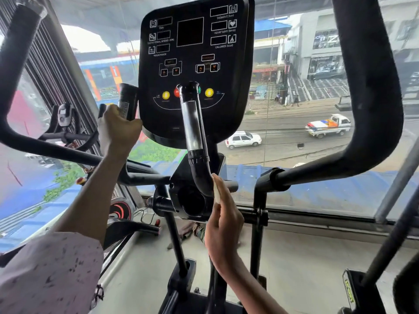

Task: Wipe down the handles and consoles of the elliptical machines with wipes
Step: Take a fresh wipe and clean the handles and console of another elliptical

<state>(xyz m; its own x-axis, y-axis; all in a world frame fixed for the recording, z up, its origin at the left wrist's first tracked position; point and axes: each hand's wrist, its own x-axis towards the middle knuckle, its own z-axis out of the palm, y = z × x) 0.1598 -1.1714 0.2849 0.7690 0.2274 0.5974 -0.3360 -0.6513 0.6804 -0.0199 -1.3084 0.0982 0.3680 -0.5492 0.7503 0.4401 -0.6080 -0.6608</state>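
Observation:
The elliptical's black console [195, 48] with dark displays and yellow and red buttons stands straight ahead. My left hand [116, 130] grips the left fixed handle [128, 96], which has a silver sensor strip, beside the console's left edge. In front of the console rises the right fixed handle [192, 132], black with a silver sensor plate. My right hand [223, 225] pinches a folded white wipe [216, 191] and holds it against the lower bend of that handle, on its right side.
Two thick black moving arms curve up at the left [15, 64] and right [371, 87]. A big window behind shows a street with cars. Another machine [65, 118] stands to the left. The grey floor [294, 257] and the machine's frame lie below.

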